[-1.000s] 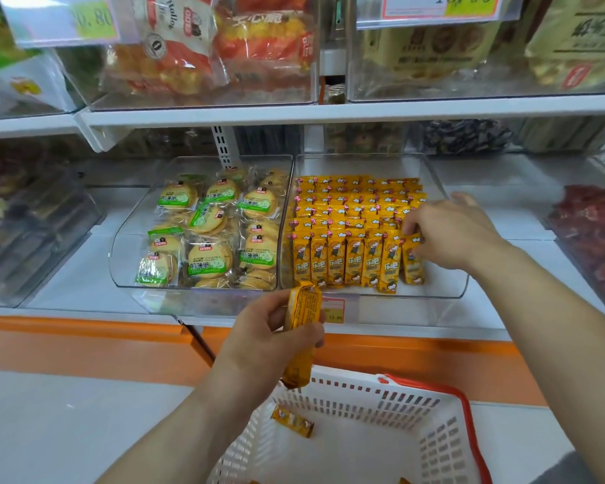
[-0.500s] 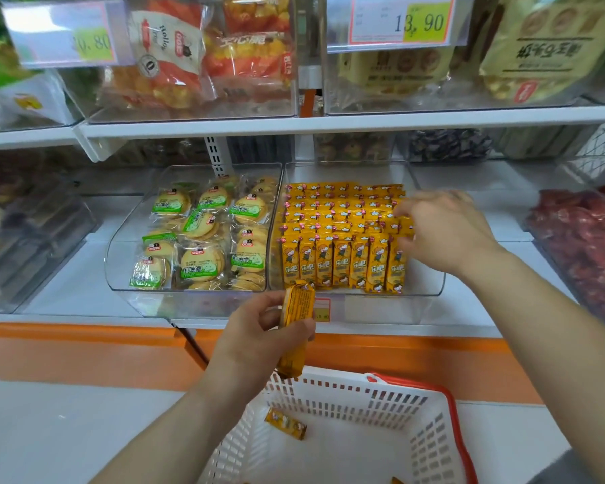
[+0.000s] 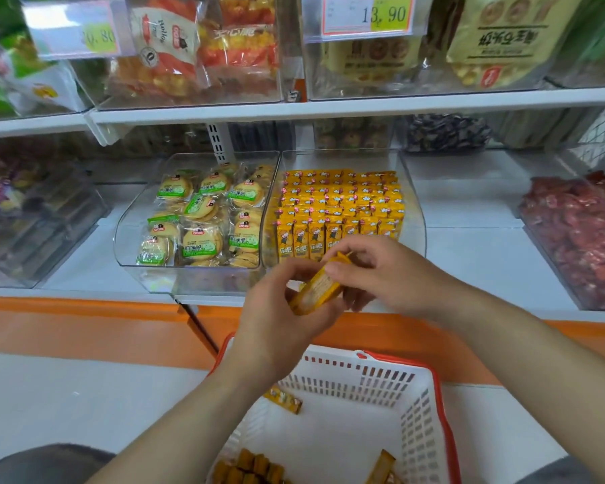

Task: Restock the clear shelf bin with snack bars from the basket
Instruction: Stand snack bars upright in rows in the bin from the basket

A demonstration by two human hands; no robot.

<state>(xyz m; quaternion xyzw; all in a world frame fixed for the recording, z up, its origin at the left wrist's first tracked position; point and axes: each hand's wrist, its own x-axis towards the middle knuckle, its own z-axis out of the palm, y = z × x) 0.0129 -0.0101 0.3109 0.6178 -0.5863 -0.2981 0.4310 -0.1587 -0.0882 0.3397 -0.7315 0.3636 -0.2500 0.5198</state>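
A clear shelf bin [image 3: 413, 190] on the lower shelf holds several rows of yellow snack bars [image 3: 339, 204]. In front of it, above the basket, my left hand [image 3: 280, 326] grips a small bunch of yellow snack bars [image 3: 316, 289]. My right hand [image 3: 385, 274] pinches the top end of that bunch. The white basket with a red rim [image 3: 416, 424] stands below, with loose bars [image 3: 283, 399] and a pile of bars [image 3: 252, 466] inside.
A clear bin of green-labelled round biscuits [image 3: 203, 218] sits left of the snack bar bin. A bin of red wrapped sweets [image 3: 580, 232] stands at right. The upper shelf [image 3: 364, 103] with price tags overhangs the bins. An orange ledge [image 3: 84, 309] runs below.
My right hand has left the bin and come down to the bars in my left hand. My left hand has risen slightly. The camera has tilted down, showing more of the basket.
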